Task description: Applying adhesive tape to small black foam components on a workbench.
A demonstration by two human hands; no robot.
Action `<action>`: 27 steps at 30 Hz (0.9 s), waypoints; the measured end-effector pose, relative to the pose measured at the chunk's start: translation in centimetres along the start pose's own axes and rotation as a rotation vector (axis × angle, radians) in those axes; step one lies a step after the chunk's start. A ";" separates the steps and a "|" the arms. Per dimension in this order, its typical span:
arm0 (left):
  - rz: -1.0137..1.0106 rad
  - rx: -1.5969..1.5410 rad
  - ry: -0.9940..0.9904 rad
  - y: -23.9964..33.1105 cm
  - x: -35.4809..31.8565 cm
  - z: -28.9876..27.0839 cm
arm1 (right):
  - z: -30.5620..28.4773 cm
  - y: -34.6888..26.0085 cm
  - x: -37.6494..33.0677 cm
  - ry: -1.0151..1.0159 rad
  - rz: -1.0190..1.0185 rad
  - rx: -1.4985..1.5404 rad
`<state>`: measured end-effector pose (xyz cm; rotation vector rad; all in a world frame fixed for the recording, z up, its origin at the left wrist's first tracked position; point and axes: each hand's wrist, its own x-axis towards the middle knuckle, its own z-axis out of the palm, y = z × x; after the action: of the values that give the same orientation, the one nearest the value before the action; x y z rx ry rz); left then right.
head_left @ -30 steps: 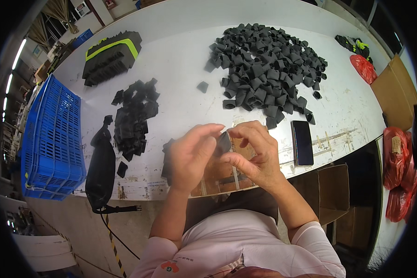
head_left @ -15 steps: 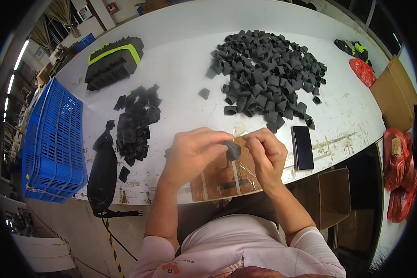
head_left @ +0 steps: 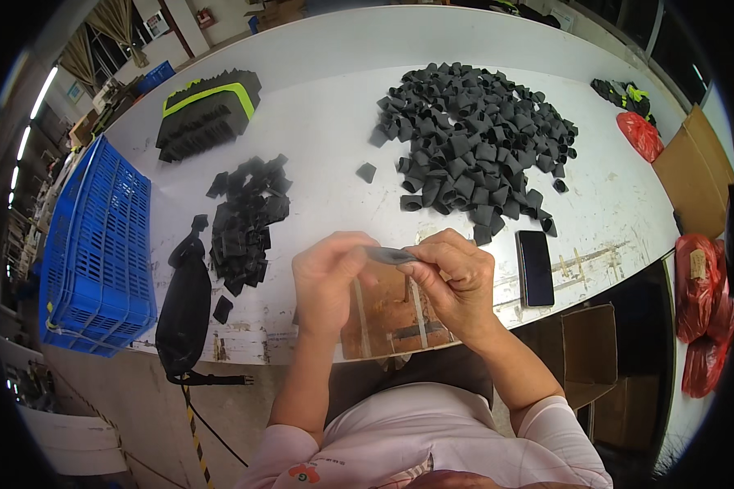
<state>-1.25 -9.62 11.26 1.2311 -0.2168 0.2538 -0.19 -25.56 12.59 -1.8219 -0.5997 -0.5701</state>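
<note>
Black strap piece (head_left: 390, 255): pinched flat between left hand (head_left: 328, 277) and right hand (head_left: 455, 275) fingertips; folding underway, apparently; next needs firm crease.

Two black piece piles (head_left: 473, 147) (head_left: 245, 216) (uncountable), one phone (head_left: 535, 267), one blue crate (head_left: 98, 244).

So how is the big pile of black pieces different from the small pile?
The big pile of black pieces lies on the person's right of the white table, loose and spread wide. The small pile lies on the left, far fewer pieces, packed in a narrow strip. Both hold dark pieces like the one between the hands.
</note>
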 end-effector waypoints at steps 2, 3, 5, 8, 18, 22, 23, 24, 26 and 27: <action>-0.014 -0.026 0.025 -0.4 -0.2 -0.1 | 0.0 0.3 0.1 -0.018 -0.057 -0.016; -0.015 -0.021 0.028 -0.5 -0.4 -0.2 | 0.0 0.5 0.1 -0.020 -0.051 -0.016; -0.021 -0.017 0.032 -0.6 -0.5 -0.3 | 0.0 0.8 0.0 -0.050 -0.041 0.045; 0.017 0.106 -0.021 -0.6 -0.7 -0.1 | -0.2 1.1 -0.8 -0.114 0.107 0.096; 0.216 0.399 -0.118 0.3 0.2 1.7 | -0.5 0.9 -0.6 -0.132 -0.063 -0.047; 0.171 0.355 -0.115 -0.2 -0.4 1.2 | -0.3 0.9 -0.8 -0.129 -0.110 -0.076; 0.140 0.318 -0.124 -0.4 -0.5 1.2 | -0.2 1.1 -1.0 -0.148 -0.098 -0.086; 0.254 0.424 -0.130 -0.5 -0.2 1.4 | 0.0 1.3 -1.1 -0.112 -0.122 -0.073; 0.273 0.467 -0.061 -0.9 -0.1 1.8 | -0.2 1.2 -0.7 -0.136 -0.102 -0.083; 0.305 0.501 -0.024 -1.2 -0.2 1.7 | -0.4 1.3 -0.4 -0.134 -0.086 -0.115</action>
<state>-1.14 -11.59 10.66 1.6971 -0.3778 0.5829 0.30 -26.35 11.54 -1.9607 -0.7514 -0.5522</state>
